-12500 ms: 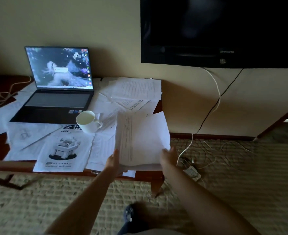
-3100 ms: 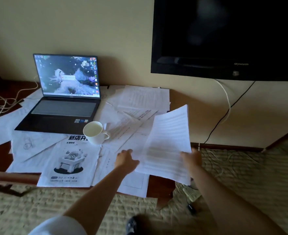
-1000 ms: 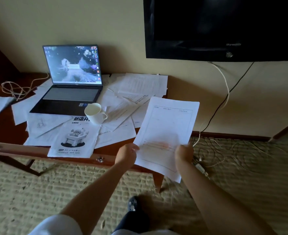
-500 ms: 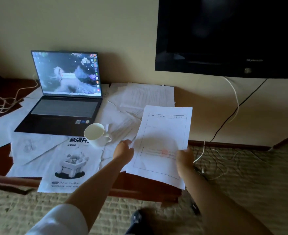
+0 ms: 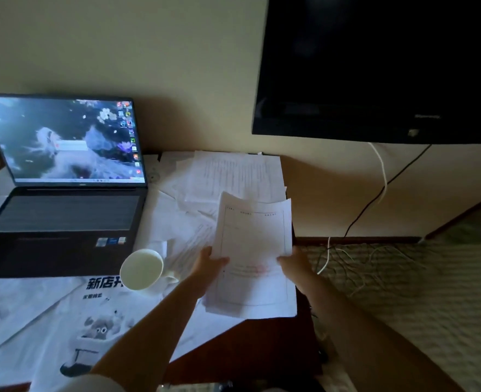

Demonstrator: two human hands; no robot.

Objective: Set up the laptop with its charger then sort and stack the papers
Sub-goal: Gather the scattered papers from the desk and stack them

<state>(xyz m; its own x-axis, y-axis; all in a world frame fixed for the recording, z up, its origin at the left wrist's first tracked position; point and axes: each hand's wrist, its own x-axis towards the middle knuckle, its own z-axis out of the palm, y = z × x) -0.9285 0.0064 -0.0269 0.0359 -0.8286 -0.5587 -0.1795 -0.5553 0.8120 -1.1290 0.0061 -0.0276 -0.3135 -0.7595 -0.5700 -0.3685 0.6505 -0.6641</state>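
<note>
Both hands hold a white printed form sheet [image 5: 252,250] by its side edges, left hand [image 5: 209,263] and right hand [image 5: 293,264] each pinching it, long axis running away from the person. It hangs, seemingly just above, over the dark wooden desk's [image 5: 250,352] right end, loose white papers [image 5: 233,174] lying directly beyond, equally near either hand.

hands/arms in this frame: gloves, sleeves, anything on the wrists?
No gloves: left hand and right hand are both bare. Both forearms are bare too, with no watch, band or ring showing. A pale, light-coloured short sleeve shows on the left upper arm at the bottom edge. The right arm leaves the frame before any sleeve appears.
</note>
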